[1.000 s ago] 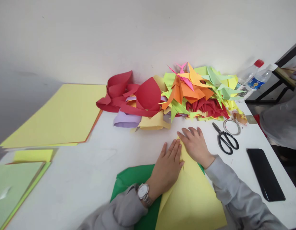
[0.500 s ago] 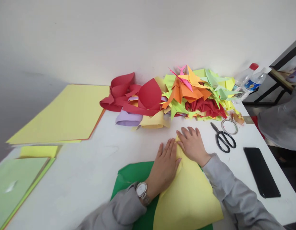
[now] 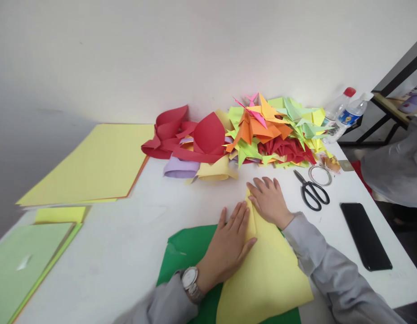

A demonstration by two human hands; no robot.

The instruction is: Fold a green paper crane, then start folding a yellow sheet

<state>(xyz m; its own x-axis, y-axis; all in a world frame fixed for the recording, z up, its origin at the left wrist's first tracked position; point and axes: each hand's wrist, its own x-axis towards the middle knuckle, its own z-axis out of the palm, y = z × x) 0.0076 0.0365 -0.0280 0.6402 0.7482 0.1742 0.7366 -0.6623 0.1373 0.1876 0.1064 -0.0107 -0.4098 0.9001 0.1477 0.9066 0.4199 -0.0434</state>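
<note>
A yellow sheet of paper [image 3: 265, 270], folded to a point at its far end, lies on a green sheet [image 3: 184, 252] on the white table [image 3: 127, 252]. My left hand [image 3: 228, 245], with a wristwatch, rests flat with fingers stretched out along the yellow sheet's left folded edge. My right hand [image 3: 269, 200] lies flat with fingers spread on the pointed tip. Neither hand grips anything.
A heap of folded coloured paper shapes [image 3: 248, 132] lies against the wall. Black scissors [image 3: 311, 191], a tape ring [image 3: 319, 175] and a black phone [image 3: 365, 236] sit to the right, with two plastic bottles [image 3: 343, 114] behind. Paper stacks [image 3: 93, 164] lie left. Another person's grey sleeve [image 3: 393, 166] shows at right.
My left hand has slid back toward me along the fold's left edge. My right hand stays on the tip. The view has shifted slightly.
</note>
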